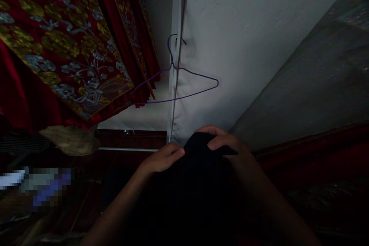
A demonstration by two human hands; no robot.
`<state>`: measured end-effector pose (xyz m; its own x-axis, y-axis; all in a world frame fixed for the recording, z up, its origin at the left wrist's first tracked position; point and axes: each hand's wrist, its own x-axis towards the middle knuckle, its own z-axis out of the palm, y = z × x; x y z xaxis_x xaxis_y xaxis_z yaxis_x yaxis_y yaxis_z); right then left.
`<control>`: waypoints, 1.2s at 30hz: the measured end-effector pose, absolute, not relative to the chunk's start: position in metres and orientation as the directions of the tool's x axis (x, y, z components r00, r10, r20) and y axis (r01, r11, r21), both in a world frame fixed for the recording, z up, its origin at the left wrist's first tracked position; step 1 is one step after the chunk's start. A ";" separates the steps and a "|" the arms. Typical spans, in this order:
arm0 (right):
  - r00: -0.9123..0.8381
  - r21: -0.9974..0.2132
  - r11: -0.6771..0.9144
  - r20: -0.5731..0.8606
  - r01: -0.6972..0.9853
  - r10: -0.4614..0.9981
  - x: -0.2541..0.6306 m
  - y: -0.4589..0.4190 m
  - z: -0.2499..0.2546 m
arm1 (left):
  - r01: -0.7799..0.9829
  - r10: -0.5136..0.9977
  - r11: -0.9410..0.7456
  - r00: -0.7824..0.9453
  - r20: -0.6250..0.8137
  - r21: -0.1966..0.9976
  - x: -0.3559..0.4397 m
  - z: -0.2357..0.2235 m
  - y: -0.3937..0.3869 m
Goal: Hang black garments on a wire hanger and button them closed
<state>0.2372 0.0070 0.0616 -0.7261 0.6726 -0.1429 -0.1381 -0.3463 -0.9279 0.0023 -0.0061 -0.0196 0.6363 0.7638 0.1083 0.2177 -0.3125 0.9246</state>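
Observation:
A piece of black cloth (pixel 198 177) hangs down in front of me, held up by both hands; its lower part merges with the dark. My left hand (pixel 163 157) pinches its left upper edge, thumb on top. My right hand (pixel 221 142) grips the upper right part, thumb over the cloth and fingers behind it. Beyond my hands, a purple wire hanger (pixel 196 94) hangs by its hook from a narrow white strip on the wall, with no garment on it. The hanger's left end lies against red fabric.
Red fabric with gold and silver patterns (pixel 72 42) hangs at the upper left. Below it are a checked cloth (pixel 75 140) and a blurred pile. A pale wall (pixel 245 27) stands ahead, with a greyish sheet-like surface (pixel 323 84) at the right. Dark red tiles (pixel 115 161) show below.

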 end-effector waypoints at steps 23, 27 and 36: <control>-0.236 -0.845 0.376 0.304 0.381 0.923 0.171 0.163 0.028 | 0.723 0.953 -0.297 0.182 0.242 0.624 -0.135 0.077 -0.016; -0.263 -0.815 0.380 0.289 0.438 0.921 0.196 0.141 0.032 | 0.896 0.964 -0.251 0.268 0.007 0.365 -0.154 0.055 -0.004; -0.371 -0.803 0.440 0.296 0.403 0.880 0.214 0.114 0.063 | 0.857 0.891 -0.403 0.288 0.350 0.320 -0.137 0.084 0.012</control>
